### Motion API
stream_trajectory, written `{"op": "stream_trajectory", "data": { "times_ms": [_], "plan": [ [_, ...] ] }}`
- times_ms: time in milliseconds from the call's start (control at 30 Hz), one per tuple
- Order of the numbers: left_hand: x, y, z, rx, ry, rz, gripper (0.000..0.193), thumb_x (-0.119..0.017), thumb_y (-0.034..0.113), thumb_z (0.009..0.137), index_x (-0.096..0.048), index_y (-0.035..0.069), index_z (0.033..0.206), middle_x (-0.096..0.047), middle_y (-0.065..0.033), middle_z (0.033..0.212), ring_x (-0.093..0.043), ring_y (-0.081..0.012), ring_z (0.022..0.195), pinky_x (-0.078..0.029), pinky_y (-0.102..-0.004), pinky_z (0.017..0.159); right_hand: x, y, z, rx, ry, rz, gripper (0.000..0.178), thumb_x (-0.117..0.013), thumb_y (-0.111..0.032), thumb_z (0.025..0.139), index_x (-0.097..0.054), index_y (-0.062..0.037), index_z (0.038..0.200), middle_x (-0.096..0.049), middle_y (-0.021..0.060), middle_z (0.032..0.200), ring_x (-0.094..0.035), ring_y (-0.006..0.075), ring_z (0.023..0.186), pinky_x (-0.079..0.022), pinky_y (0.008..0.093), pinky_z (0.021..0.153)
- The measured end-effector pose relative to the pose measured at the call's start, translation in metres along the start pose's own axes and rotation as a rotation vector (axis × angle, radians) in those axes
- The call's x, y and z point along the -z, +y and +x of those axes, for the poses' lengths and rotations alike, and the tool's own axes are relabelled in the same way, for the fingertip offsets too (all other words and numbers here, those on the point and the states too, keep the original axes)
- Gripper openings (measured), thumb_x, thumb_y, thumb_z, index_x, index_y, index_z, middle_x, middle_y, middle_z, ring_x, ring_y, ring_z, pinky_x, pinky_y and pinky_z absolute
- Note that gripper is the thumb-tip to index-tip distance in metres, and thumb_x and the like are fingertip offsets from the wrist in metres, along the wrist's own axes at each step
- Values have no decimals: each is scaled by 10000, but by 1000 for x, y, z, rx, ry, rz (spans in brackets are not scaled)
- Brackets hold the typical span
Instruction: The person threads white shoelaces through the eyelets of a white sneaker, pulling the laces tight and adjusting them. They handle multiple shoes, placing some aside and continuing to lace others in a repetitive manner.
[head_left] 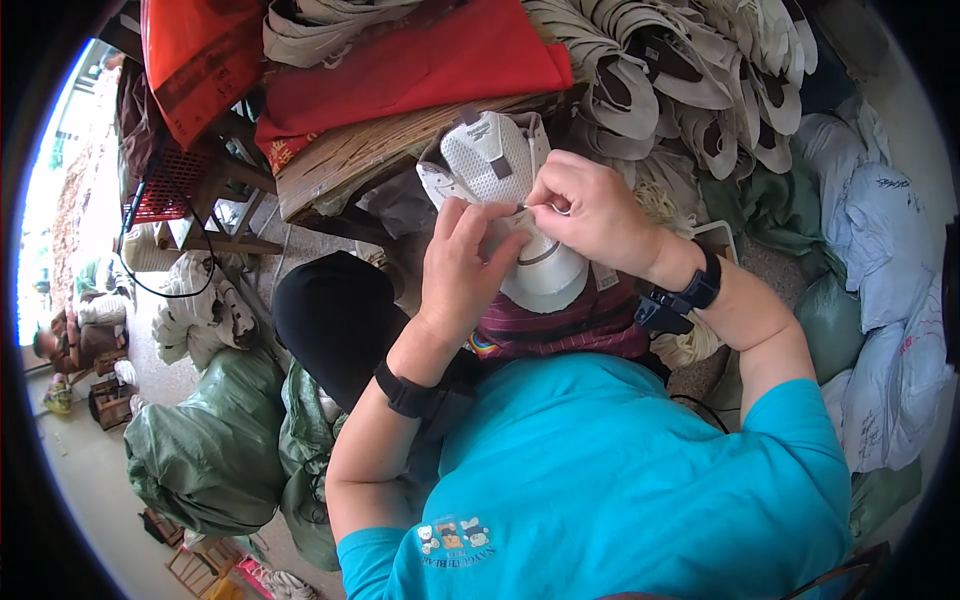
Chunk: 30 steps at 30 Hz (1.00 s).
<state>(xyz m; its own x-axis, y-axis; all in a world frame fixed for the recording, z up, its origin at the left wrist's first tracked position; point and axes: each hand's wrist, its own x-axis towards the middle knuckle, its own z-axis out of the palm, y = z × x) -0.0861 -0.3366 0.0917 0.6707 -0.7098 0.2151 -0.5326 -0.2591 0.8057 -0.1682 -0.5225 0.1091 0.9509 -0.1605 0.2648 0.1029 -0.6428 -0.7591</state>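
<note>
A white and light grey shoe upper (548, 272) rests against my lap, its perforated mesh tongue (488, 165) folded out toward the table edge. My left hand (462, 255) has its thumb and index finger closed on the upper near its middle. Just to the right, my right hand (590, 212) is pinched close to the left fingertips. A small, thin, pale piece shows at the right fingertips, too small to name; it may be a lace or thread. The fingers hide part of the upper between the hands.
A wooden table (340, 165) stands ahead, with a red cloth (420, 75) on it. Many pale shoe uppers (625, 95) hang bundled at the far right. White sacks (880, 240) line the right; a green sack (215, 440) and a bundle of pale uppers (205, 310) lie left.
</note>
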Motion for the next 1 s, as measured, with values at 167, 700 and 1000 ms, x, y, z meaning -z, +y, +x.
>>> {"op": "stream_trajectory", "data": {
  "times_ms": [167, 700, 1000],
  "plan": [
    [-1, 0, -1, 7, -7, 9, 295, -776, 166, 814, -654, 117, 1079, -518, -68, 901, -574, -207, 684, -498, -342, 618, -6, 10, -3, -233, -35, 414, 45, -697, -57, 838, -673, -19, 840, -585, 54, 841, -609, 144, 761, -487, 284, 685],
    [-4, 2, 1, 78, 20, 8, 334, -805, 166, 778, -602, 69, 1026, -472, -59, 859, -519, -204, 684, -470, -345, 610, 5, 14, 2, 5, -68, 122, 99, -713, -39, 849, -620, -15, 872, -541, 23, 820, -484, 85, 692, -436, 247, 633],
    [-8, 1, 0, 84, 36, -19, 337, -806, 150, 776, -604, 67, 1033, -467, -60, 867, -511, -194, 685, -469, -334, 616, 0, 3, 4, 100, -8, -26, 84, -689, -47, 844, -615, -35, 883, -574, 74, 810, -573, 181, 675, -470, 314, 612]
  ]
}}
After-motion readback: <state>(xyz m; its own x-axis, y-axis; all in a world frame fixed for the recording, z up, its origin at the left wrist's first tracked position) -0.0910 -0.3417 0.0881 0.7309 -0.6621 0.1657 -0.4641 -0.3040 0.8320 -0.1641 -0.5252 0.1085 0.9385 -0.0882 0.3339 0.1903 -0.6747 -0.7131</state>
